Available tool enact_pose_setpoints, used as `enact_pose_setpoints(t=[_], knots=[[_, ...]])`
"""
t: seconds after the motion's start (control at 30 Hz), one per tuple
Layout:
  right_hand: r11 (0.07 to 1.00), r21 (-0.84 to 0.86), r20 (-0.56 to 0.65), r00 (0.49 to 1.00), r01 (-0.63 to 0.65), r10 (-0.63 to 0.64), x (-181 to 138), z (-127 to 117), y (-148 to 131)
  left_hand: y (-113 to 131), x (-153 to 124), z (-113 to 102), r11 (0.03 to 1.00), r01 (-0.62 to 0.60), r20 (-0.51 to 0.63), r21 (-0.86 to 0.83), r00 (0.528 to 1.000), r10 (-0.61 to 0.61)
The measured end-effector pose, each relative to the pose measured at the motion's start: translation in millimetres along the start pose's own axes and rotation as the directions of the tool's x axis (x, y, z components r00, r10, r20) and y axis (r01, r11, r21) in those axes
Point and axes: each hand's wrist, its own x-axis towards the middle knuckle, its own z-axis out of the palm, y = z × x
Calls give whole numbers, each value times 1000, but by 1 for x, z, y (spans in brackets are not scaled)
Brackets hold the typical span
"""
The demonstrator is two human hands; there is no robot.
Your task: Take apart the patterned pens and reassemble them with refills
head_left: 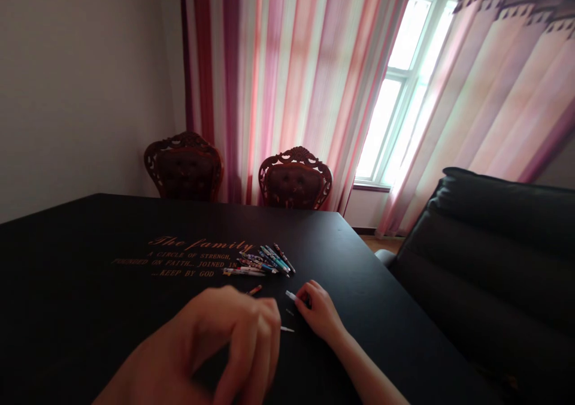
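Observation:
My left hand (233, 339) looms large in the foreground, raised above the table. Its fingers are curled and pressed together, and the fingertips are hidden, so anything in them cannot be made out. Farther off, my right hand (318, 309) rests by the table top, thumb and fingers closed on a pale pen barrel (291, 295). Just below that barrel lies a small thin piece, perhaps a spring (290, 312). A white pointed pen part (287, 330) shows beside my left hand, partly covered by it. A reddish-brown pen piece (255, 289) peeks out behind my left knuckles.
A heap of several pens (263, 261) lies on the black table (67, 285), beyond both hands. Gold lettering (188, 255) is printed left of the heap. Two carved chairs (184, 168) stand at the far edge. A black leather seat (494, 243) is on the right.

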Motion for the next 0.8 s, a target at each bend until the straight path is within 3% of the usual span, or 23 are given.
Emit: enact_pose_setpoints(t=[0.07, 0.1, 0.13, 0.27, 0.37, 0.6, 0.8], knots=[[1000, -2, -4, 1000, 2, -2, 0, 0, -1, -20, 28, -5, 992, 55, 35, 115, 998, -59], [1000, -3, -4, 1000, 4, -4, -1, 0, -1, -34, 39, -7, 959, 100, 9, 267, 994, -106], [1000, -4, -3, 1000, 7, -7, -1, -1, -1, -49, 47, -9, 890, 146, -91, 432, 989, -118], [1000, -11, 7, 1000, 21, -21, -1, -3, -3, -110, 51, -15, 777, 273, -297, 566, 948, -117], [999, -12, 19, 999, 37, -37, -3, -5, -4, -139, 40, -16, 726, 321, -365, 608, 925, -104], [1000, 3, 30, 999, 31, -31, -3, -9, -7, -161, 31, -11, 691, 341, -360, 638, 924, -124], [998, 26, -59, 997, 52, -51, 0, -18, -13, -165, 28, -11, 700, 371, -392, 610, 909, -141]])
